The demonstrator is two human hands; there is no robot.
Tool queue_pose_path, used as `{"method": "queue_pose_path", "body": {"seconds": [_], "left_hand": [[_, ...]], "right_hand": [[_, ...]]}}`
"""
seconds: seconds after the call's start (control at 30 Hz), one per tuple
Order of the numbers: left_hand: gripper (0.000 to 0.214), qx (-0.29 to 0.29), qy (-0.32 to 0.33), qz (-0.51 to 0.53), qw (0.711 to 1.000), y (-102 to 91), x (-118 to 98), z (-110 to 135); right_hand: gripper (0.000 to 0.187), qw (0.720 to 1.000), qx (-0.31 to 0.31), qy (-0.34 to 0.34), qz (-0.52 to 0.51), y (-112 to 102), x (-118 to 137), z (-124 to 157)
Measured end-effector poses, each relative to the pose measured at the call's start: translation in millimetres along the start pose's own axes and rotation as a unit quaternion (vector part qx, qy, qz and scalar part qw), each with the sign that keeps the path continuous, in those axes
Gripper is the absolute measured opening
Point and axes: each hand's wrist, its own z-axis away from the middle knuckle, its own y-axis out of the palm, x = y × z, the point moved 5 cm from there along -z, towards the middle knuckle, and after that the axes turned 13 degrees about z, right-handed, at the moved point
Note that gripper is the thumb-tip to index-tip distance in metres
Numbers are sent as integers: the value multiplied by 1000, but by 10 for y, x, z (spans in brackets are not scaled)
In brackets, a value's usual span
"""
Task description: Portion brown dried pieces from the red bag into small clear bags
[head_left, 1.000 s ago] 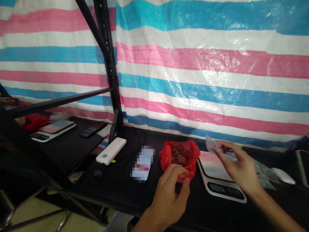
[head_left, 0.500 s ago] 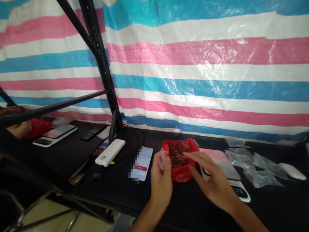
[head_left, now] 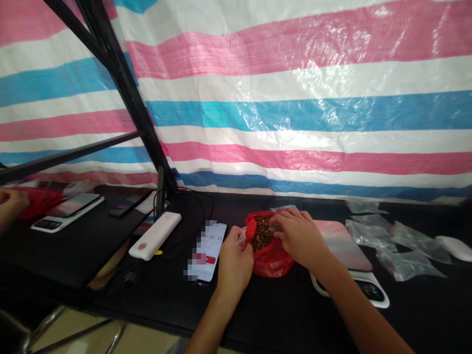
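Observation:
A red plastic bag (head_left: 271,260) holding small brown bits (head_left: 262,232) sits open on the black table (head_left: 158,295). My right hand (head_left: 298,236) reaches into the bag's mouth with its fingers curled over the brown bits; what they grip is hidden. My left hand (head_left: 233,263) is closed beside the bag's left edge, pinching a small clear plastic pouch (head_left: 241,238). A kitchen scale (head_left: 348,255) with a pink-tinted platform lies just right of the bag, partly under my right forearm.
A phone (head_left: 206,250) lies face up left of the bag, beside a white power bank (head_left: 154,236) with cables. Several clear pouches (head_left: 398,243) lie at the right. A black rack post (head_left: 121,88) rises at left. Another person's hand (head_left: 11,204) and a second scale (head_left: 66,211) are far left.
My right hand left the scale area and moved left into the red bag. My left hand now holds the clear pouch by the bag. The camera tilted down and right.

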Motion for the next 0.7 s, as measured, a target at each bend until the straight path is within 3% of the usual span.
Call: {"method": "queue_pose_path", "body": {"seconds": [0.13, 0.33, 0.7], "left_hand": [[17, -3, 27, 104, 994, 50, -62, -63], [14, -46, 16, 143, 989, 38, -63, -125], [10, -64, -22, 199, 978, -58, -3, -168]], "right_hand": [[28, 998, 22, 59, -6, 49, -113, -34], [33, 997, 34, 32, -65, 166, -74, -94], [26, 987, -11, 13, -159, 252, 136, -87]]}}
